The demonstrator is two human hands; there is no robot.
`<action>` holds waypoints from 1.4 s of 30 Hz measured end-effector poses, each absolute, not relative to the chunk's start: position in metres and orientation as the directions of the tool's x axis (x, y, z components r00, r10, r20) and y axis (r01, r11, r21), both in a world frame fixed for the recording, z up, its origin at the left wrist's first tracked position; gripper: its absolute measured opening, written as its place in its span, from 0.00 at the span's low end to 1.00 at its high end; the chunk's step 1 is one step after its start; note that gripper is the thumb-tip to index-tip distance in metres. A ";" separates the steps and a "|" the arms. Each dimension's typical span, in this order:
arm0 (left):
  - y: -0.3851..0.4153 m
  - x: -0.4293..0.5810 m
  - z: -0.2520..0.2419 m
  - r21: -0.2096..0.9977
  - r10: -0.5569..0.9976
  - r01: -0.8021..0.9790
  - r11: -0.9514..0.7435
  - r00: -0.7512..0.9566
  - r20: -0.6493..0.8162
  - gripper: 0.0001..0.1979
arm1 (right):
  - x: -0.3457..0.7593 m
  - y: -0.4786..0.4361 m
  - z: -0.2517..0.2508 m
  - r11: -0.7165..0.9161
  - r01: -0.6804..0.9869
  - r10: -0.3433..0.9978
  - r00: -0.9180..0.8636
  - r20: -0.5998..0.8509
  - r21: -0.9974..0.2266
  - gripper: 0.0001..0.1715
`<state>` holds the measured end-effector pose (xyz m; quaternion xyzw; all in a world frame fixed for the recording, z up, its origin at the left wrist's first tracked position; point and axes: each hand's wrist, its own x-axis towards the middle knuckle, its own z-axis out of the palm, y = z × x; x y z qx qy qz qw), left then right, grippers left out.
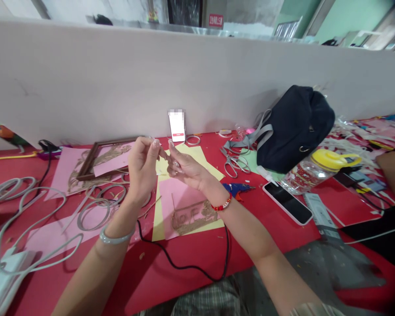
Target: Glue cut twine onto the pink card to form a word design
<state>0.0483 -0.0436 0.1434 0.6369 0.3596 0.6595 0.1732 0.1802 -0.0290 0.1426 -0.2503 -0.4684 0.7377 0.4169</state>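
Observation:
My left hand [143,162] and my right hand [188,170] are raised close together over the table, fingertips nearly meeting. Both are closed in a pinch, and whatever lies between the fingers is too small to make out. Below them, a pink sheet [166,197] rests on a yellow sheet [158,226]. The pink one bears a raised brown picture [192,219] with a straight-edged outline, partly behind my right wrist. Just left of the sheets lie a few thin brown twigs [150,207].
At left are a brown picture frame [85,166], coiled pale strips [94,215] and a white power strip [9,276]. A lit phone [177,125] leans on the partition. Scissors [232,164], a blue glue gun [235,188], another phone [288,202], a yellow-lidded bottle [316,169] and a dark bag [292,127] lie right.

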 end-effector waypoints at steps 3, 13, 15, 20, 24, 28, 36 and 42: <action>-0.046 0.047 0.146 0.713 0.709 0.222 -0.665 -0.114 0.696 0.17 | 0.181 -0.030 0.143 -0.162 -0.362 0.858 -0.512 0.051 -0.918 0.35; -0.065 0.043 0.163 0.495 0.569 0.517 -0.698 -0.017 0.822 0.19 | 0.186 -0.043 0.151 0.063 -0.226 0.843 -0.509 0.173 -0.972 0.36; -0.067 0.044 0.166 0.490 0.553 0.494 -0.718 -0.020 0.833 0.19 | 0.186 -0.044 0.152 0.034 -0.277 0.824 -0.536 0.184 -0.960 0.36; -0.073 0.049 0.169 0.564 0.595 0.336 -0.755 -0.011 0.804 0.16 | 0.191 -0.049 0.157 -0.040 -0.420 0.754 -0.608 0.248 -0.907 0.33; -0.085 0.048 0.178 0.527 0.581 0.379 -0.761 0.034 0.814 0.12 | 0.197 -0.054 0.165 -0.016 -0.433 0.758 -0.593 0.272 -0.901 0.38; -0.095 0.047 0.188 0.306 0.461 0.536 -0.786 0.179 0.869 0.10 | 0.201 -0.057 0.170 -0.033 -0.402 0.764 -0.600 0.236 -0.915 0.34; -0.096 0.048 0.188 0.308 0.457 0.590 -0.747 0.119 0.881 0.11 | 0.205 -0.059 0.171 0.012 -0.421 0.732 -0.614 0.295 -0.907 0.35; -0.098 0.047 0.188 0.294 0.444 0.623 -0.725 0.096 0.891 0.10 | 0.204 -0.061 0.175 0.046 -0.427 0.739 -0.594 0.318 -0.903 0.39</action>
